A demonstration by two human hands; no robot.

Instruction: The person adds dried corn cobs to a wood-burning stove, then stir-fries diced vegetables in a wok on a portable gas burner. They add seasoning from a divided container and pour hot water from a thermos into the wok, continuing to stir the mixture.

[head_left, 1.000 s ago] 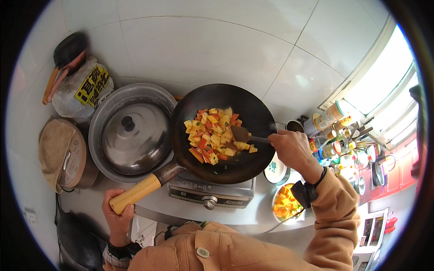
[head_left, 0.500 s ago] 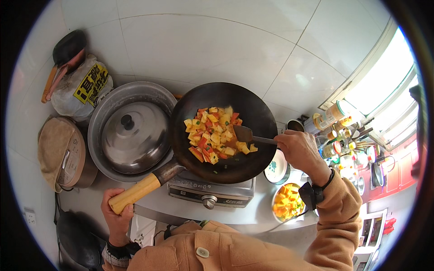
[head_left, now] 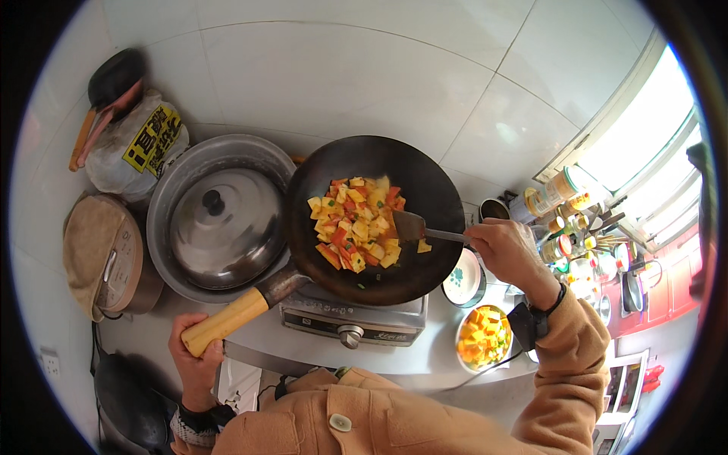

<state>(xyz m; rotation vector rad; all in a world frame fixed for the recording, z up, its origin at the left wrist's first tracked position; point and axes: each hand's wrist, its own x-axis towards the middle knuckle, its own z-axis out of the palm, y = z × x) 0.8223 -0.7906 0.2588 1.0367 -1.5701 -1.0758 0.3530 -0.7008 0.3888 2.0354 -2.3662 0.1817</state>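
A dark wok [head_left: 364, 291] with a wooden handle [head_left: 225, 321] sits over a gas stove [head_left: 356, 327]. My left hand [head_left: 196, 353] is wrapped round the end of that handle. In the wok lies a heap of yellow and orange-red food pieces [head_left: 355, 227] with bits of green. My right hand [head_left: 503, 250] grips a spatula [head_left: 410, 226], whose blade rests against the right side of the heap. One yellow piece lies apart, just right of the blade.
Left of the wok stands a large grey pot [head_left: 171, 267] with a domed metal lid [head_left: 227, 241]; farther left is a rice cooker [head_left: 129, 265]. A bowl of cut orange pieces [head_left: 483, 338] and a patterned bowl [head_left: 462, 282] sit right. Jars [head_left: 557, 193] crowd the right side.
My right hand has moved slightly right and down with the spatula. The food pieces near the blade have shifted left into the heap. My left hand stays on the handle.
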